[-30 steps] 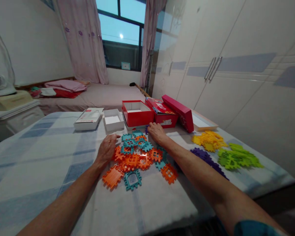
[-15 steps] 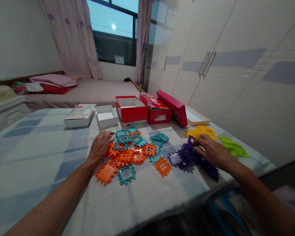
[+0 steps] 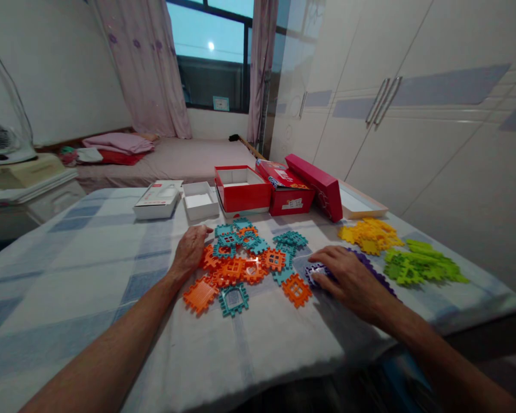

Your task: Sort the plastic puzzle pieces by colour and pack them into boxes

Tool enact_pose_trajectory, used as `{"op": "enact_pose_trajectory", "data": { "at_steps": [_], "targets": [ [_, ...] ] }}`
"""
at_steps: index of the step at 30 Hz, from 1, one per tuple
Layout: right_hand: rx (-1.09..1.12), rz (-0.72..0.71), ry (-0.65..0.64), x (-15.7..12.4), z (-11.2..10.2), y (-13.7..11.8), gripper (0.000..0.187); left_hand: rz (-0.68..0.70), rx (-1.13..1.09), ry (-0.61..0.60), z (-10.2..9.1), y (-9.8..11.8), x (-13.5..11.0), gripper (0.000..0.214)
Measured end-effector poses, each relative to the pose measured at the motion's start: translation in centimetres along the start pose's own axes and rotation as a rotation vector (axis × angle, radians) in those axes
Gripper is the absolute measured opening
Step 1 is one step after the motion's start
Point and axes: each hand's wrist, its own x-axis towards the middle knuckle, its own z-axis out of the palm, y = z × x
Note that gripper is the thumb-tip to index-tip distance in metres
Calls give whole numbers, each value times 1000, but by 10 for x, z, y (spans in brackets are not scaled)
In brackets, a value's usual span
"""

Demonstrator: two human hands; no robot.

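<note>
A heap of orange and teal plastic waffle tiles (image 3: pixel 241 267) lies in the middle of the table on a blue-checked cloth (image 3: pixel 81 287). My left hand (image 3: pixel 191 249) rests palm down on the heap's left edge, fingers loosely curled over an orange tile. My right hand (image 3: pixel 348 281) lies flat over a pile of purple tiles (image 3: pixel 316 271), fingers spread and covering most of them. A small stack of teal tiles (image 3: pixel 290 239) sits between the two hands.
Yellow tiles (image 3: pixel 370 234) and green tiles (image 3: pixel 417 267) lie at the right, near the table's edge. Red boxes (image 3: pixel 243 196) and white boxes (image 3: pixel 198 203) stand at the back. A wardrobe (image 3: pixel 413 115) is to the right, a bed (image 3: pixel 163 160) behind, a fan (image 3: pixel 0 135) at the left.
My right hand left the far side of the orange-teal heap, went right to the purple tiles, then drew them leftward toward the heap. The left hand has stayed put.
</note>
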Motion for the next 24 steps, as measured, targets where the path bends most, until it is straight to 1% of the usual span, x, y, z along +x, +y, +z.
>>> {"op": "enact_pose_trajectory", "data": {
  "at_steps": [3,7,9,12,15,18,21,24],
  "targets": [
    [-14,-51,-30,20,13,-21,31,6,-6,12,1,0,-1,55],
    [-87,-63,-65,46,29,-34,45,-4,-15,22,2,0,-2,56],
    [-105,-49,-99,55,36,-38,45,-1,-15,29,2,0,-2,56],
    [-104,-38,-112,60,40,-43,38,6,-13,33,3,0,-1,55],
    [-79,-69,-108,57,34,-43,35,4,2,29,4,0,0,54],
    [-59,-61,-106,61,18,-34,35,7,15,28,4,0,0,53],
    [-97,25,-73,80,4,-19,37,13,21,26,4,0,0,54],
    [-119,134,-63,110,1,-2,42,9,25,21,4,0,0,54]
  ]
}}
